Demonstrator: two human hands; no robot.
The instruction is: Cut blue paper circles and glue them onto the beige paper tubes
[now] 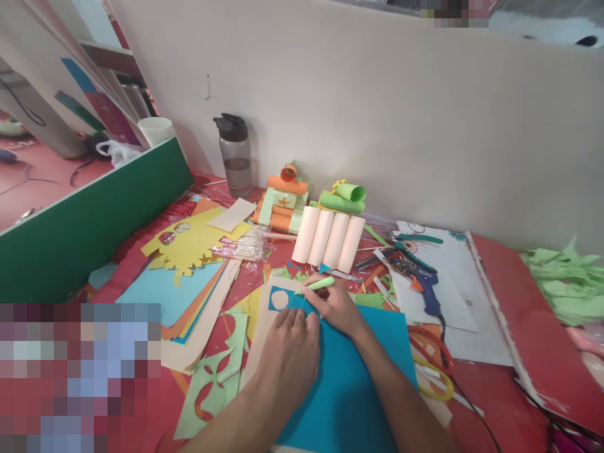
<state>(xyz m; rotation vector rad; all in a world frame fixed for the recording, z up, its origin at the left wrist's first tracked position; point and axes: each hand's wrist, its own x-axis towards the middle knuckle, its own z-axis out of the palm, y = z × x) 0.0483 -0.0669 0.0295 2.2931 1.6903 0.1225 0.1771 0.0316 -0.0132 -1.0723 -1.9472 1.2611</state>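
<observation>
A light-green marker (323, 284) is pinched in my right hand (336, 306), its tip down by the edge of a blue paper. My left hand (293, 345), fingers bent and close together, presses on the large blue sheet (352, 390); its fingertips are partly hidden. Just beyond its knuckles lies a small blue piece with a round hole (282, 289), over a cream sheet (260, 335). Behind my hands stand cream paper rolls (329, 239) side by side. Light-green paper with cut-out holes (214, 384) lies left of my left forearm.
Stacked coloured paper (165, 296) and yellow scraps (193, 236) lie left, near a bundle of cotton swabs (243, 245). A water bottle (236, 157) and orange-green paper models (283, 204) stand by the wall. Right are pliers (418, 241), a blue glue gun (428, 292) and yellow-handled scissors (438, 380).
</observation>
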